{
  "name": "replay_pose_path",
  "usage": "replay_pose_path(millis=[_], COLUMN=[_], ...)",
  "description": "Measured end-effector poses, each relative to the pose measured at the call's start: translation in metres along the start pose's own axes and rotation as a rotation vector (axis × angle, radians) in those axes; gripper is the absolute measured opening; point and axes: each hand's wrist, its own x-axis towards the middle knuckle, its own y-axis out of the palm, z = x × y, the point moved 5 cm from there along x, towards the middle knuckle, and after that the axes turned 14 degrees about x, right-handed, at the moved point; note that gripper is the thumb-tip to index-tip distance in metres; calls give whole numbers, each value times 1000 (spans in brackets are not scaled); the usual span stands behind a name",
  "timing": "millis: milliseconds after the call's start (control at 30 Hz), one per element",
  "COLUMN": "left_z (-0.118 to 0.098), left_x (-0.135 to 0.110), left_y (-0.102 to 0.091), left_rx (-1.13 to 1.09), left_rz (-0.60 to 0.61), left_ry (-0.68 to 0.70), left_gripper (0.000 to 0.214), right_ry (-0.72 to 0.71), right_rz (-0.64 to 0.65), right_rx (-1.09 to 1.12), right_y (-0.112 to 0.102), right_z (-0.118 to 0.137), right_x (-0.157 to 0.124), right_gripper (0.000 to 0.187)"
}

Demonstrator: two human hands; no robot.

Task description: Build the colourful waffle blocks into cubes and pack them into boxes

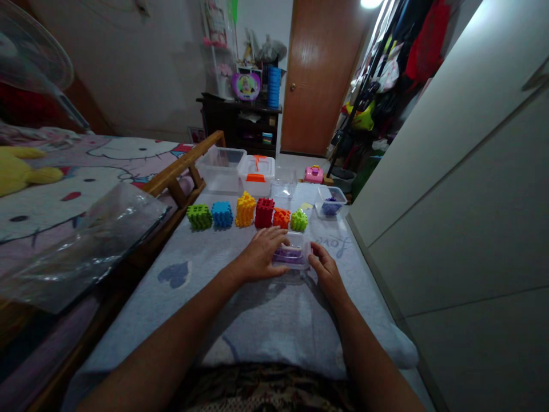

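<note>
A small clear plastic box [295,252] with purple pieces inside sits on the grey cloth [266,309] in front of me. My left hand [262,252] lies over its left side, fingers curled on the lid. My right hand [323,269] grips its right edge. Just beyond stands a row of toothed block cubes: dark green [199,217], blue [222,214], yellow [245,209], red [265,212], orange [281,218] and light green [299,220].
Behind the row are a large clear tub [221,169], a white box with an orange handle [256,175], a small clear cup [283,183] and an open box of purple pieces [330,201]. A bed with a wooden rail [180,171] is at left, a white cabinet [450,189] at right.
</note>
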Motion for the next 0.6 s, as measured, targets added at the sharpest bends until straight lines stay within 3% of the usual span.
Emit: replay_pose_path(millis=[133,267,400,600], left_z=[11,46,66,58], left_x=[-11,-31,-45,-49], left_y=[-3,4,34,47], left_rx=[-141,-290,-557,-687], left_rz=[-113,-304,-216,-153], left_ry=[-124,-548,-835,-908], left_gripper=[71,59,63,51], right_ry=[29,48,-6,-81], right_rz=[11,-36,-98,-91], right_rx=[56,-34,-252,-521], right_y=[2,-3,-7,1], right_z=[-3,-8,-11,-4], right_x=[-1,-2,-2,-5], right_gripper=[50,59,59,44])
